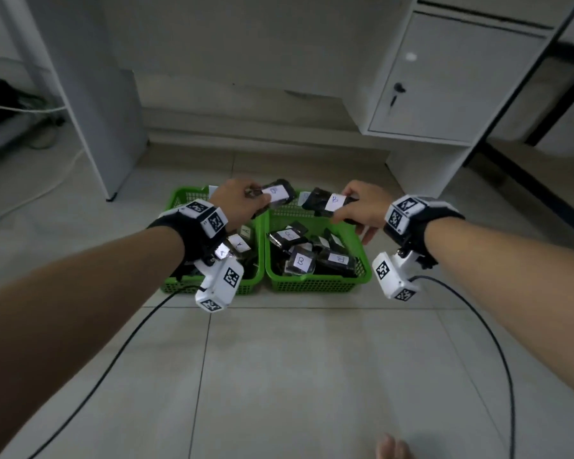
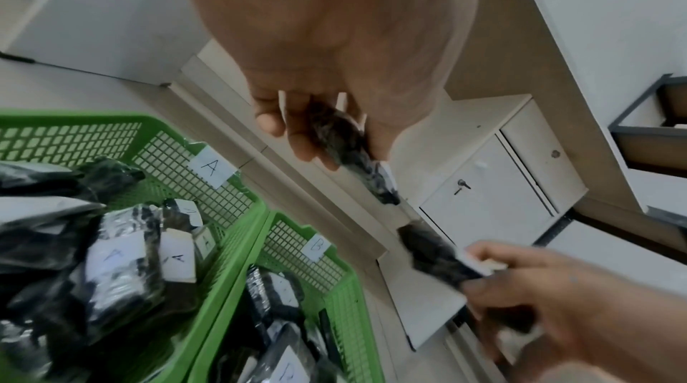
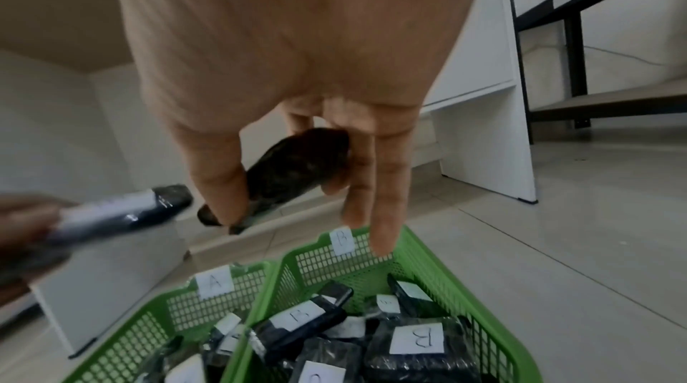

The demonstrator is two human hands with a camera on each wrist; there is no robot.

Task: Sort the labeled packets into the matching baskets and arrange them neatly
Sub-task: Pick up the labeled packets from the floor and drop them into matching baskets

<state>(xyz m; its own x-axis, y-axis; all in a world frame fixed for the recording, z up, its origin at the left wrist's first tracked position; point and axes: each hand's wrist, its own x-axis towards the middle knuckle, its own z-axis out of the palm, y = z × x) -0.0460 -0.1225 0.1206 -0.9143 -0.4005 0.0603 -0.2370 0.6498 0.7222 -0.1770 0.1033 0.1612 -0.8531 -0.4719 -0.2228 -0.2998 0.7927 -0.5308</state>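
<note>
Two green mesh baskets stand side by side on the floor. The left basket carries an A tag; the right basket carries a B tag. Both hold several black packets with white labels. My left hand grips a black packet above the far rims. My right hand pinches another black packet labeled B over the right basket's back edge. The two raised packets sit close together, not touching.
A white cabinet with a key in its lock stands behind at right. A white panel leg stands behind at left. Black cables trail over the tiled floor. A bare foot shows at the bottom edge.
</note>
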